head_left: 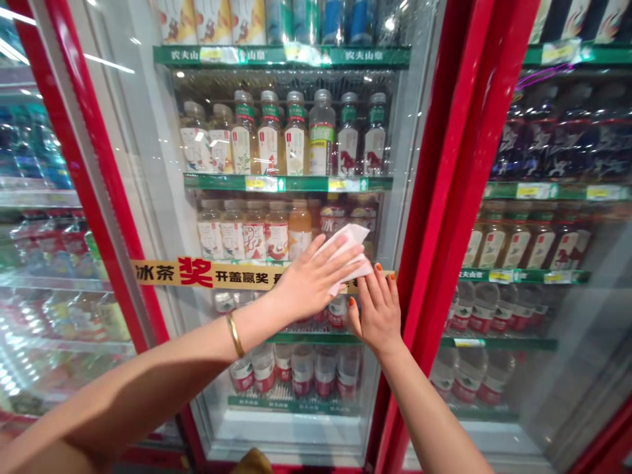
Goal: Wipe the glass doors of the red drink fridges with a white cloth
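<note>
Hands are open on the cooler's glass door (148, 131), left hand (311, 283) flat over a white wipe (345, 253), right hand (378, 313) fingertips at its edge, wiped area hard to tell.

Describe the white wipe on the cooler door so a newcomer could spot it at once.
Find the red-framed glass-door drinks cooler. Just above its yellow printed strip, a folded white wipe lies against the glass under the left hand, which has a gold bangle at the wrist. Unlike the white bottle labels behind the glass, it sits outside the door.
</note>
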`<state>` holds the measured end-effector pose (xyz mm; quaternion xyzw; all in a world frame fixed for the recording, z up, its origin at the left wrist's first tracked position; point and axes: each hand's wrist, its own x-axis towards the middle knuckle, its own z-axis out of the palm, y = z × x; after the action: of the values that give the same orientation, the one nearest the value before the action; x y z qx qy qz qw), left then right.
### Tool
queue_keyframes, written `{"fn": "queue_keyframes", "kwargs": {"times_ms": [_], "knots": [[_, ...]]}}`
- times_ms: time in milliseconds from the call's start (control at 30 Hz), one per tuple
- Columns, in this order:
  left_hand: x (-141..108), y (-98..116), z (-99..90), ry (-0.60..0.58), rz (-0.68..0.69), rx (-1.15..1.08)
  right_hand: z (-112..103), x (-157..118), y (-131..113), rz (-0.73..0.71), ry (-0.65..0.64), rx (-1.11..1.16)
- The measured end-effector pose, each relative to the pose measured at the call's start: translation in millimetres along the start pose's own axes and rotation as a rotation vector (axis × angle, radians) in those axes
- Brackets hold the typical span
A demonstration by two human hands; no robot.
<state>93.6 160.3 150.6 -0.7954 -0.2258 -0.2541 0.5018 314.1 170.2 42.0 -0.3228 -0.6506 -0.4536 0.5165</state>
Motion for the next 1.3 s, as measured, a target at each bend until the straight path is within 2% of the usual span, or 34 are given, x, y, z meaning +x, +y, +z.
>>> {"fn": "queue_keyframes", "kwargs": {"times_ms": [67, 133, 167, 233, 300, 367, 433, 500, 533, 633, 700, 767, 867, 933, 967, 1033, 1100, 1200, 1233, 1300], "knots": [[-39.1, 0.5, -2.5, -0.005, -0.029, 0.022, 0.7, -1.2, 0.0, 0.020, -0.015, -0.019], [-70.1, -13.6, -9.2, 0.003, -0.119, 0.042, 0.9, -0.9, -2.1, 0.021, -0.054, -0.033], [-78.0, -22.0, -13.0, 0.012, -0.186, 0.051, 1.0, 0.4, -4.6, 0.013, -0.068, -0.033], [-77.7, -31.8, -18.6, 0.031, -0.337, 0.060, 1.4, 5.4, -13.7, 0.023, -0.089, -0.022], [-64.7, -24.6, -18.0, 0.039, -0.427, 0.048, 3.0, 12.2, -27.0, 0.060, -0.099, -0.003], [-56.6, -3.8, -10.7, 0.010, -0.400, 0.033, 5.9, 18.1, -40.6, 0.070, -0.109, 0.019], [-66.8, 17.2, -1.2, -0.020, -0.317, 0.033, 9.4, 20.8, -49.9, 0.040, -0.104, 0.028], [-95.9, 24.5, 4.6, -0.042, -0.299, 0.035, 12.5, 19.9, -52.9, 0.013, -0.095, 0.024], [-113.7, 21.0, 4.9, -0.044, -0.327, 0.031, 13.7, 18.6, -52.5, 0.005, -0.095, 0.023], [-153.0, -8.6, -4.5, -0.022, -0.537, 0.024, 16.4, 14.6, -49.1, -0.005, -0.084, 0.026], [-154.8, -25.9, -14.2, 0.010, -0.699, 0.029, 17.9, 13.0, -47.6, 0.001, -0.060, 0.021], [-141.8, -28.0, -19.1, 0.016, -0.745, 0.023, 18.9, 12.2, -47.1, 0.004, -0.041, 0.020], [-130.1, -6.9, -13.5, -0.055, -0.537, -0.003, 17.3, 12.7, -48.6, 0.002, -0.038, 0.031], [-144.6, 7.5, -7.6, -0.109, -0.420, 0.004, 13.7, 16.0, -52.5, 0.025, -0.059, 0.046], [-157.9, 10.4, -5.9, -0.126, -0.421, 0.012, 11.8, 19.2, -56.0, 0.035, -0.083, 0.060], [-187.1, 4.4, -6.3, -0.138, -0.524, 0.032, 9.5, 28.9, -66.5, 0.022, -0.147, 0.097], [-204.9, -12.9, -10.5, -0.122, -0.703, 0.056, 11.9, 42.4, -81.1, -0.042, -0.203, 0.134], [-193.7, -33.2, -16.5, -0.034, -0.905, 0.076, 24.8, 63.1, -106.0, -0.140, -0.223, 0.172], [-184.2, -33.4, -16.5, -0.007, -0.912, 0.063, 30.5, 68.2, -113.9, -0.158, -0.220, 0.177], [-170.6, -24.5, -13.2, 0.002, -0.833, 0.016, 41.4, 74.1, -127.1, -0.171, -0.200, 0.167]]}}
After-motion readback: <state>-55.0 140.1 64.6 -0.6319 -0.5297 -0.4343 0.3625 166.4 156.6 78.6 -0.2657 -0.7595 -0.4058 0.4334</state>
